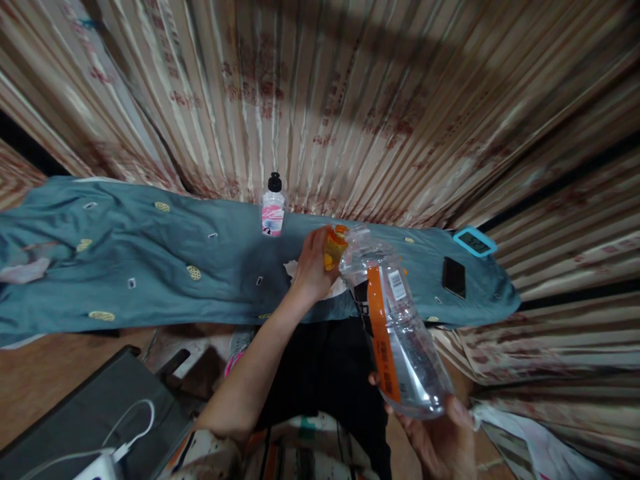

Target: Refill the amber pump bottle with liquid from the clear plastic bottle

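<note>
My left hand (312,265) is closed around a small see-through orange bottle (336,247) above the cloth-covered board. My right hand (440,433) grips the base of a large clear plastic bottle (400,320) with an orange, black and silver label. That bottle leans up and to the left, its uncapped mouth right beside the orange bottle's top. Whether any liquid passes between them cannot be made out. Beneath my left hand lies a white tissue (338,289), partly hidden. A small clear bottle with a pink label and black cap (273,212) stands upright just beyond.
The long board has a teal patterned cloth (150,267). A dark phone (454,277) and a blue-framed digital clock (475,242) lie at its right end. Curtains (320,100) hang behind and to the right. A grey surface with a white cable (127,430) is at lower left.
</note>
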Motion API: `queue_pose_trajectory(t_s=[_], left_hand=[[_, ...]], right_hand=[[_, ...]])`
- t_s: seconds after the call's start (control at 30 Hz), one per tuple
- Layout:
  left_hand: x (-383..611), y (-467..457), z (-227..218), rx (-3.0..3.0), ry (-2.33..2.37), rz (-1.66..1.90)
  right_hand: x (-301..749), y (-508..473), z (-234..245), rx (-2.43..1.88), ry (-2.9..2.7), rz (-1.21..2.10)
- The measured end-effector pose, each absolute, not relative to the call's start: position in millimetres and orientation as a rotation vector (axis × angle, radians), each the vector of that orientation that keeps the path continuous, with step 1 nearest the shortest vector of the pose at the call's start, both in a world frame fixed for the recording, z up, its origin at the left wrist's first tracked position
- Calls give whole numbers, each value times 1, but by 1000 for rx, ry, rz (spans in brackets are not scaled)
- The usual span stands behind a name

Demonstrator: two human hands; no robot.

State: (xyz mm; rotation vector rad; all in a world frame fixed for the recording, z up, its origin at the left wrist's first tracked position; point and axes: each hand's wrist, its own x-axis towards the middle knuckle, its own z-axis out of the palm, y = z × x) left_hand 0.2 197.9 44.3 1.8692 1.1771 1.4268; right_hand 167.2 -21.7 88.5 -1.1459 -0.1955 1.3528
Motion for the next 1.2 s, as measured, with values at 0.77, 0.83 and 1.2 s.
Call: queue_pose_trajectory(t_s=[0.77, 0.83, 1.2], left_hand=[[-9, 134, 64, 1499, 842, 1610], [-6, 118, 64, 1339, 736, 1575], [16, 74, 94, 740, 236, 967]], right_hand=[[175, -22, 78, -899, -192, 1528], [175, -22, 73, -807, -310, 1617], [164, -28, 43, -699, -356, 1903]])
